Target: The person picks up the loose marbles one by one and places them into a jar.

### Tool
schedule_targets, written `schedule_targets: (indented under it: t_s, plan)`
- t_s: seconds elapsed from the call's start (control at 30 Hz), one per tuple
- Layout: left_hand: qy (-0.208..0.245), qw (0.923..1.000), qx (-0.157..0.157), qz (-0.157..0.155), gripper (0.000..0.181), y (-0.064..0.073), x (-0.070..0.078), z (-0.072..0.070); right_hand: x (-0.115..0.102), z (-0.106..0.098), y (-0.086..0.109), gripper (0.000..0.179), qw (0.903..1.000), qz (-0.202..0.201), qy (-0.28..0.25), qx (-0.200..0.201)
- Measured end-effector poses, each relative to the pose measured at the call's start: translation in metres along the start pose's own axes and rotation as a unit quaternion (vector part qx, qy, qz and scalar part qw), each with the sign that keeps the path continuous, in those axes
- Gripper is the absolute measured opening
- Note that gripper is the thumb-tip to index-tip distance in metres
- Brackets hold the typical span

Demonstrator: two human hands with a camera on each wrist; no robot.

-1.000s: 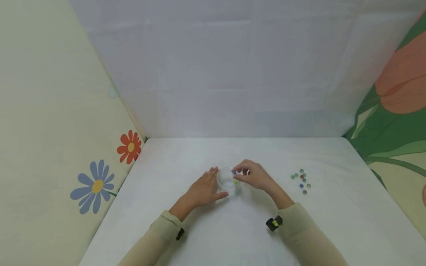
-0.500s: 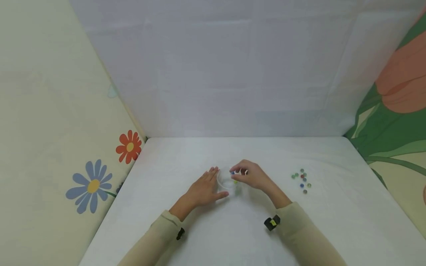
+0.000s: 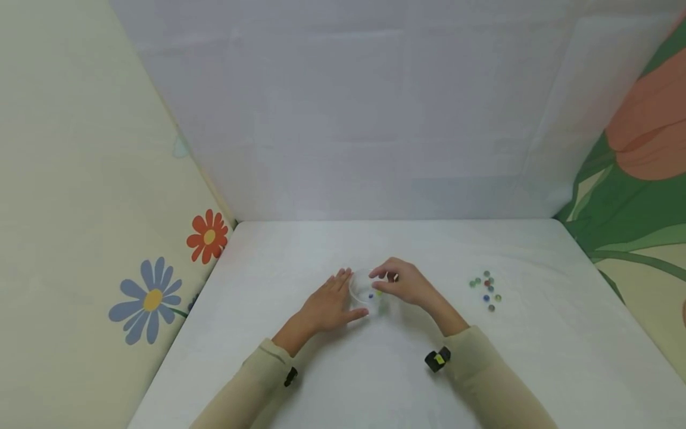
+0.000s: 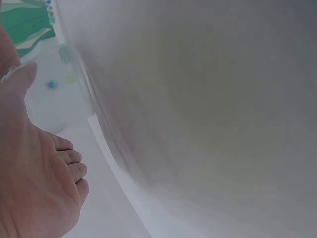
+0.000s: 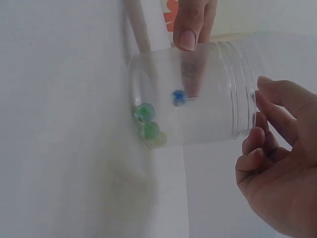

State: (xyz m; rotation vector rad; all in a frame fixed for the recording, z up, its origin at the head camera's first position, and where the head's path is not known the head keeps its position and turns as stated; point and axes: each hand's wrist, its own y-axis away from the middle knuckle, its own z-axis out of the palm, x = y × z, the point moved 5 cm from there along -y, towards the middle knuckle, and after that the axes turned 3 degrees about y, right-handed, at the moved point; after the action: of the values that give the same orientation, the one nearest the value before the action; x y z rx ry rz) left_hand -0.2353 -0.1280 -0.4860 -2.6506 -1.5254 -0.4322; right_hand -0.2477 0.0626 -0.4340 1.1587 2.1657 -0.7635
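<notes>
A clear plastic jar [image 5: 210, 119] with a threaded mouth stands on the white table between my hands. Inside, a blue marble [image 5: 179, 97] is partway down, above two green marbles [image 5: 150, 131] and a pale yellow marble [image 5: 160, 139] at the bottom. My left hand [image 3: 328, 307] lies along the jar's left side, fingers extended, thumb toward the near side. At the jar's mouth is my right hand [image 3: 408, 285]; its thumb and fingertips are bent loosely around the rim's right side, with nothing between them.
Several loose marbles [image 3: 486, 283], green, blue, red and clear, lie in a cluster on the table [image 3: 418, 381] to the right. A white cloth wall [image 3: 375, 119] rises behind the table. Flower-patterned panels [image 3: 155, 301] flank the table.
The blue marble has left my right fingertips and dropped into the jar. Before that, my right hand shifted slightly left over the mouth. My left hand has stayed in place.
</notes>
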Motion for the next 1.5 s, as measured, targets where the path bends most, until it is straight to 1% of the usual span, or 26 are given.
schedule_targets:
  t_s: [0.33,0.6,0.7,0.87,1.0,1.13,1.37,1.5]
  plan:
    - [0.002,1.0000,0.001,-0.006,0.103,0.001,0.001,-0.001,0.001,-0.005,0.003,0.020,0.9999,-0.004,0.003,0.010]
    - [0.003,1.0000,0.001,-0.003,0.103,0.001,0.002,-0.004,0.005,-0.015,0.010,0.025,0.9999,0.005,0.004,0.008]
    - [0.007,1.0000,0.005,0.000,0.103,0.000,0.002,-0.003,0.008,-0.021,0.016,0.029,0.9999,0.014,0.002,0.007]
    - [0.005,1.0000,0.003,-0.001,0.104,-0.001,0.002,-0.002,0.023,-0.031,0.031,0.035,0.9992,0.038,0.010,0.008]
    - [0.005,1.0000,0.006,0.001,0.103,0.000,0.002,-0.002,0.036,-0.037,0.042,0.036,0.9982,0.056,0.013,0.016]
    - [0.006,0.9999,0.011,0.007,0.101,0.000,0.003,-0.003,0.044,-0.042,0.050,0.035,0.9978,0.062,0.009,0.024]
    - [0.006,1.0000,0.003,0.005,0.103,-0.001,0.003,-0.001,0.056,-0.052,0.063,0.039,0.9969,0.072,0.015,0.027]
    - [0.005,1.0000,0.000,0.005,0.104,-0.002,0.002,0.000,0.064,-0.060,0.073,0.041,0.9948,0.097,0.019,0.023]
